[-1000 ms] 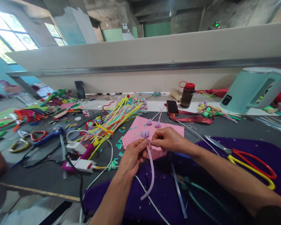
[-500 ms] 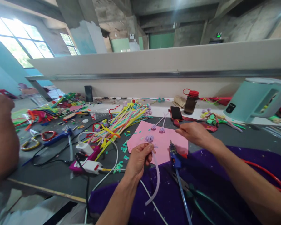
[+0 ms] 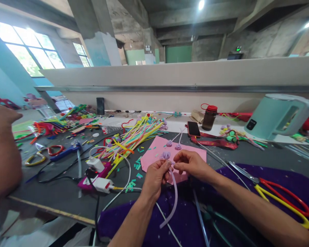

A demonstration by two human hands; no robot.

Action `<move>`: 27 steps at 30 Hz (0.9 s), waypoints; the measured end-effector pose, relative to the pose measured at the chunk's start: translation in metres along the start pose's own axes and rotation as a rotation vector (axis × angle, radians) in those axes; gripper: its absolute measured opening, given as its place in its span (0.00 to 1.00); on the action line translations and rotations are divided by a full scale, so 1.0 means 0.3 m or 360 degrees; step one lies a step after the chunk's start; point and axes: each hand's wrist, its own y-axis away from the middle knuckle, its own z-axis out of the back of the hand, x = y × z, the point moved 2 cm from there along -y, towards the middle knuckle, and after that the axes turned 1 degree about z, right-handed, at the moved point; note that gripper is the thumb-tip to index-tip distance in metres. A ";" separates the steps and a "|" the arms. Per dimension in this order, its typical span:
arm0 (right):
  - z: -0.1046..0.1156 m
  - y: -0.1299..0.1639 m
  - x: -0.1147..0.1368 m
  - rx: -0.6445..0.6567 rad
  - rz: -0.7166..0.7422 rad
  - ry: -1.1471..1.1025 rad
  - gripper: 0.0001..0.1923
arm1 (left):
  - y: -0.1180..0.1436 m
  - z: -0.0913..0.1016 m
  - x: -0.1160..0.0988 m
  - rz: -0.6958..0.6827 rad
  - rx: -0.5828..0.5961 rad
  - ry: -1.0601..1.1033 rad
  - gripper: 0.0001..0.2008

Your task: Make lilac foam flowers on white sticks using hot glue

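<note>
My left hand (image 3: 156,176) is closed, thumb and finger pinching a lilac pipe-cleaner flower (image 3: 166,155) just under its looped head. Its long fuzzy stem (image 3: 175,199) curves down over the purple cloth. My right hand (image 3: 189,164) has come up to the flower from the right, thumb and forefinger curled at a short lilac strand beside the head; the fingers partly hide the contact. Beneath both hands lies a pink sheet (image 3: 154,147). Two more lilac flower heads, one a small flower (image 3: 178,146), rest at its far edge. The glue gun is mostly hidden behind my right hand; its clear stick (image 3: 201,216) shows.
Red-and-yellow scissors (image 3: 280,195) and dark pliers (image 3: 216,219) lie on the purple cloth (image 3: 128,219). Left are a power strip (image 3: 103,176), cables, and a bundle of pipe cleaners (image 3: 141,133). A phone (image 3: 194,129), bottle (image 3: 209,117) and kettle (image 3: 275,116) stand behind. Another person's arm (image 3: 3,151) is at far left.
My right hand has moved left and down from beside the phone to the flower, uncovering the scissors and covering the glue gun. My left hand still holds the flower.
</note>
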 end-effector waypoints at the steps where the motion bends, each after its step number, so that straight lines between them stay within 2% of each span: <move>1: -0.002 0.000 -0.003 -0.0005 0.0002 0.0006 0.12 | 0.002 -0.003 0.001 -0.0014 0.0006 -0.0013 0.14; 9: -0.004 0.009 0.011 0.0033 -0.0029 -0.0021 0.07 | 0.001 -0.007 0.014 -0.0043 0.0036 -0.0131 0.14; 15: -0.002 0.012 0.010 0.0188 -0.0105 -0.0341 0.06 | 0.001 -0.006 0.019 0.0038 0.0135 -0.0114 0.14; 22: 0.004 -0.002 -0.028 0.0385 -0.0208 -0.0706 0.10 | 0.008 -0.013 0.012 0.0137 0.0272 0.0031 0.13; 27: 0.004 -0.010 -0.042 0.0470 -0.0188 -0.0941 0.08 | 0.010 -0.010 0.014 0.0199 0.0296 0.0127 0.12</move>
